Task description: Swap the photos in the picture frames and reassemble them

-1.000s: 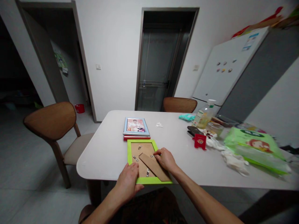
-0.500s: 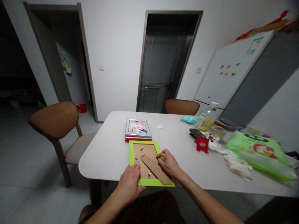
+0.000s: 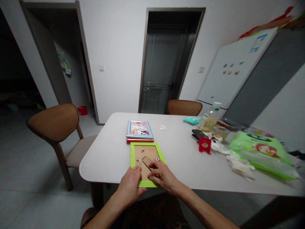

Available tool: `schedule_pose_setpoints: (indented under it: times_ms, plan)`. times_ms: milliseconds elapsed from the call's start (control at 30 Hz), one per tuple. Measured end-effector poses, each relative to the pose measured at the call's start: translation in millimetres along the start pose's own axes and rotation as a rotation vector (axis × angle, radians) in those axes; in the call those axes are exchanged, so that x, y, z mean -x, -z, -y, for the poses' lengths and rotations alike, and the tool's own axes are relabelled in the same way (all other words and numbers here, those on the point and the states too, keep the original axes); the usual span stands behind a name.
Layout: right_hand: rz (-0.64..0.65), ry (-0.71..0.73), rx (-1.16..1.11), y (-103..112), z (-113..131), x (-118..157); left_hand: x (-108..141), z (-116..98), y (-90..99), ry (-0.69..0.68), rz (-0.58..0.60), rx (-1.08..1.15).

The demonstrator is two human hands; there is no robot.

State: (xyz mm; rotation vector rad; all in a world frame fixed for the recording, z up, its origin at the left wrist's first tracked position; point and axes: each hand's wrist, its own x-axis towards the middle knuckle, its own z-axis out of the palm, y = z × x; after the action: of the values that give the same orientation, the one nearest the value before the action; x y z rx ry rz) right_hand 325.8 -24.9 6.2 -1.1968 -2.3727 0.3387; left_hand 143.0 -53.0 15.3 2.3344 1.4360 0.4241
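Observation:
A green photo frame (image 3: 132, 155) lies back side up at the table's near edge, with a brown backing board (image 3: 150, 151), small metal clips and a slanted stand strip (image 3: 147, 160). My left hand (image 3: 131, 183) grips the frame's lower left edge, thumb at the near side. My right hand (image 3: 164, 178) is over the lower right of the backing, fingers bent and apart around the stand strip; its fingertips touch near the lower clip, which they hide. Just beyond the green frame, a light blue photo frame (image 3: 150, 130) lies on a red one (image 3: 140, 140).
On the white table (image 3: 105, 152) are a scrap of tissue (image 3: 163, 128), a red stand (image 3: 205, 145), a black item (image 3: 197, 133), a bottle (image 3: 209, 119), crumpled tissues (image 3: 240, 165) and a green package (image 3: 262, 149). Wooden chairs stand left (image 3: 56, 122) and behind (image 3: 184, 107).
My right hand has moved left and down from the right clip onto the lower backing, its fingers now spread. My left hand stays on the frame's edge. The view has shifted slightly.

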Motion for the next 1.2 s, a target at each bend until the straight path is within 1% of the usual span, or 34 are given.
schedule_pose_setpoints:
  times_ms: [100,233,333,400,533,633,733,800,900,1067,1133,1200]
  plan:
    - [0.012,0.053,-0.023,2,0,0,0,-1,1.1,0.016,0.0,0.002]
    - [0.016,0.095,-0.052,4,1,3,0,1,-1.2,0.014,-0.032,0.018]
    - [0.037,0.1,-0.076,6,1,4,1,3,-3.5,0.008,-0.049,0.032]
    - [0.028,0.072,-0.087,5,1,0,1,5,-5.0,0.002,-0.049,0.036]
    - [-0.068,-0.046,-0.072,-4,2,-22,-1,8,-8.1,-0.009,-0.049,0.032]
    - [-0.081,-0.069,0.007,-15,3,-45,-1,9,-9.8,-0.025,-0.067,0.039]
    - [-0.049,-0.041,0.114,-25,3,-63,-1,10,-10.7,-0.051,-0.093,0.065]
    - [-0.028,-0.029,0.168,-30,3,-69,0,11,-11.1,-0.065,-0.101,0.09]
    - [0.002,0.008,0.213,-32,3,-69,0,12,-11.6,-0.073,-0.115,0.119]
    - [0.081,0.153,0.236,-27,7,-64,-2,11,-10.8,-0.061,-0.104,0.116]
    - [0.091,0.168,0.203,-25,7,-63,-2,10,-9.4,-0.051,-0.095,0.116]
    - [0.079,0.15,0.141,-22,4,-64,-1,8,-8.3,-0.045,-0.092,0.118]
